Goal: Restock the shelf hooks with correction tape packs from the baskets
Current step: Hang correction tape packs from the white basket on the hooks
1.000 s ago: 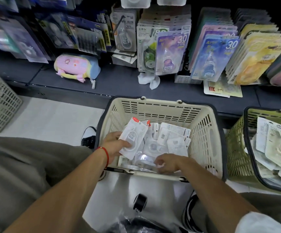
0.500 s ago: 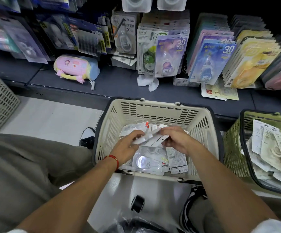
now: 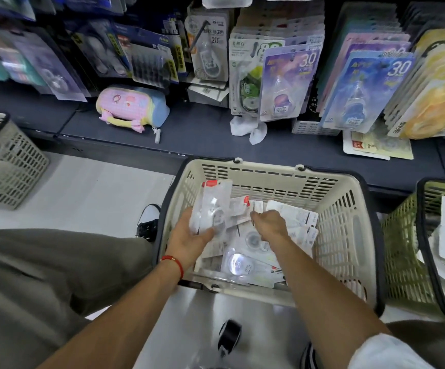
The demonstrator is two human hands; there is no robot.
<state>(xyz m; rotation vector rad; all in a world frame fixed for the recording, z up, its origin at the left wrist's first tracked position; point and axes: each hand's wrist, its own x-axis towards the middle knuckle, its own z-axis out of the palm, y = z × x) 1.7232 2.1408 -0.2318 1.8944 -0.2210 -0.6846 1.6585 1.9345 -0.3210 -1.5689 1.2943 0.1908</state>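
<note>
Correction tape packs (image 3: 245, 251) lie in a loose heap inside the cream basket (image 3: 349, 235) on the floor, just in front of the dark shelf (image 3: 202, 134). The left hand (image 3: 189, 239) holds a small stack of packs (image 3: 214, 206) upright over the left side of the basket, thumb across the clear blister of the front one, whose red top edge points toward the shelf. The right hand (image 3: 270, 225) hovers over the middle of the heap with its fingers curled downward; whether they pinch a pack cannot be told from this angle. A red string bracelet (image 3: 174, 263) circles the left wrist.

On the hooks above the shelf hang rows of carded packs: a purple one (image 3: 286, 83), a blue one (image 3: 362, 86), and yellow ones (image 3: 434, 94) at the right. A pastel pencil case (image 3: 133, 107) lies on the shelf at the left, and crumpled white paper (image 3: 246, 129) lies below the purple card. A green basket (image 3: 407, 257) holding more packs stands just beside the cream one on the right, and a grey basket (image 3: 8, 169) sits well apart at the left. A small black roll (image 3: 229, 335) lies on the floor between the forearms.
</note>
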